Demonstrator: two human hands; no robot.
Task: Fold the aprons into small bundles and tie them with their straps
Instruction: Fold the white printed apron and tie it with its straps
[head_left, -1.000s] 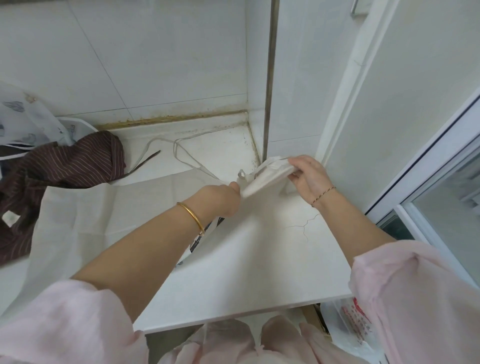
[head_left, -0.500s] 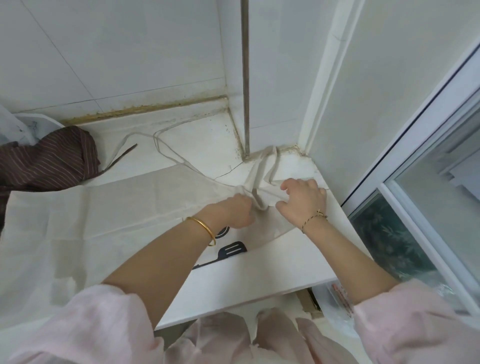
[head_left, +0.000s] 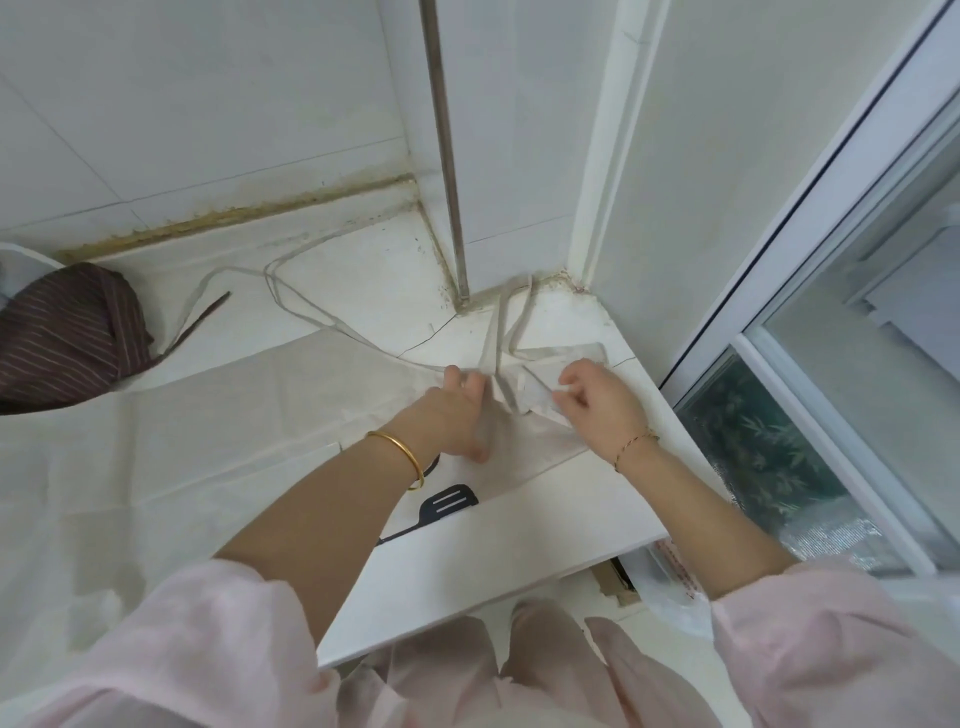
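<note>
A cream apron lies spread over the white counter, with a black spatula print showing near my left wrist. Its neck strap loop runs up toward the wall corner, and a long thin tie strap curls across the counter behind. My left hand rests on the apron's top end with fingers stretched forward, beside the strap loop. My right hand has curled fingers that pinch the folded top edge of the apron just to the right.
A brown striped apron lies bunched at the far left of the counter. Tiled walls close the back and a corner post stands right behind the hands. A window frame runs along the right. The counter's front edge is near my body.
Both hands have brought the raised top end of the cream apron down onto the counter and spread slightly apart. The strap loop now lies flat toward the corner.
</note>
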